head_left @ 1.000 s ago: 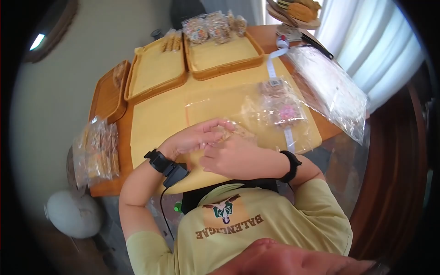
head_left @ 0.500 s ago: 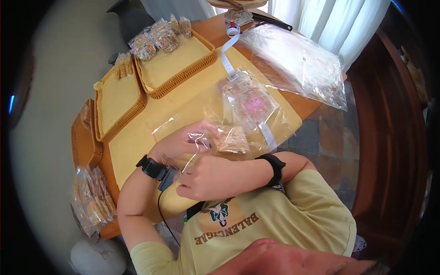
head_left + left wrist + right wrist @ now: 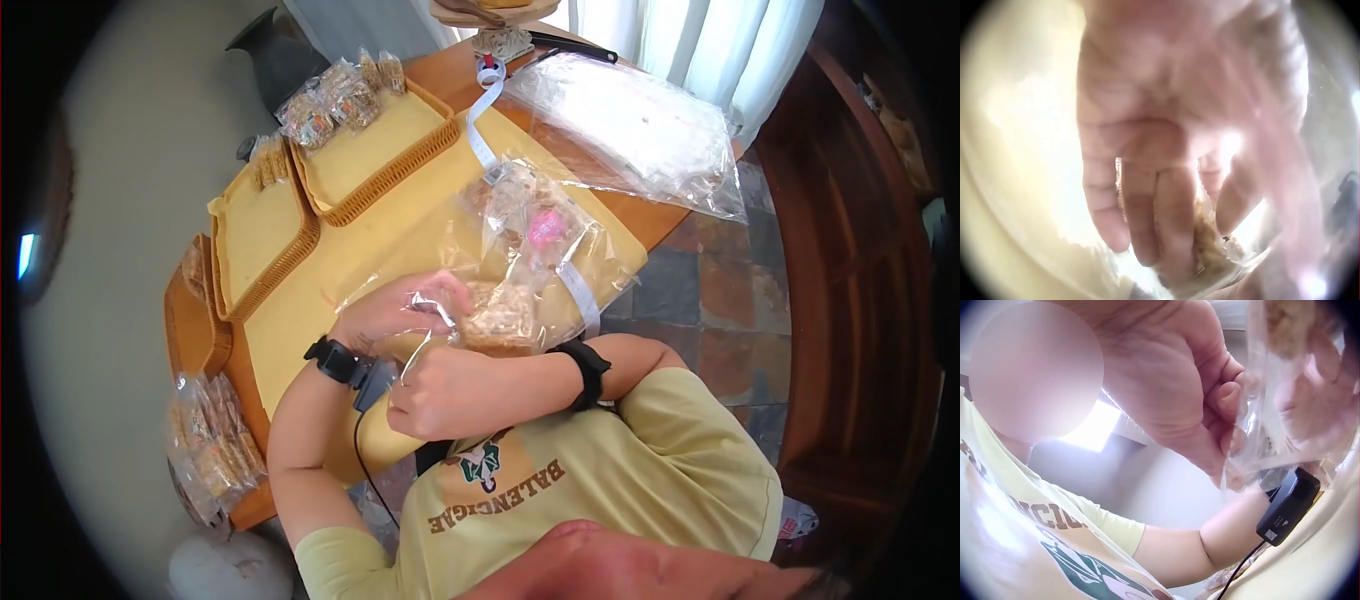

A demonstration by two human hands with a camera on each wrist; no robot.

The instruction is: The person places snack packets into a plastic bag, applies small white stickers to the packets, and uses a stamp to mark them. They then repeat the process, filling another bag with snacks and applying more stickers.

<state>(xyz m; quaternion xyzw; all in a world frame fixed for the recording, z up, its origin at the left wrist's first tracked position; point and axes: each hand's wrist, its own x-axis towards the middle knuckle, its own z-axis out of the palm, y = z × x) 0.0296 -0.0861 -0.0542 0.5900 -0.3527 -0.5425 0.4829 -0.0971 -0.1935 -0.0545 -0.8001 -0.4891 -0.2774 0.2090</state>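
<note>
Through clear film in the head view, my left hand (image 3: 405, 308) lies with bent fingers beside a beige crispy snack (image 3: 502, 312). The left wrist view has its long fingers (image 3: 1141, 212) and thumb on either side of the snack in crinkled plastic (image 3: 1210, 247). My right hand (image 3: 460, 395) is curled closer to the shirt; in the right wrist view, it pinches the edge of the clear bag (image 3: 1254, 434). Beyond the snack lies a clear packet with a pink label (image 3: 547, 229). The film hides part of how the left fingertips touch.
Two lined wicker trays (image 3: 385, 172) hold small snack packets (image 3: 345, 95) at the back left. A wooden tray (image 3: 192, 320) and more packets (image 3: 212, 440) are along the left edge. A measuring tape (image 3: 480, 125) and a stack of clear bags (image 3: 640, 125) lie at the right.
Since a second ago, my right hand has drawn away from the left hand and nearer the shirt, with film stretched between them. The snack now shows more plainly. The head view has turned.
</note>
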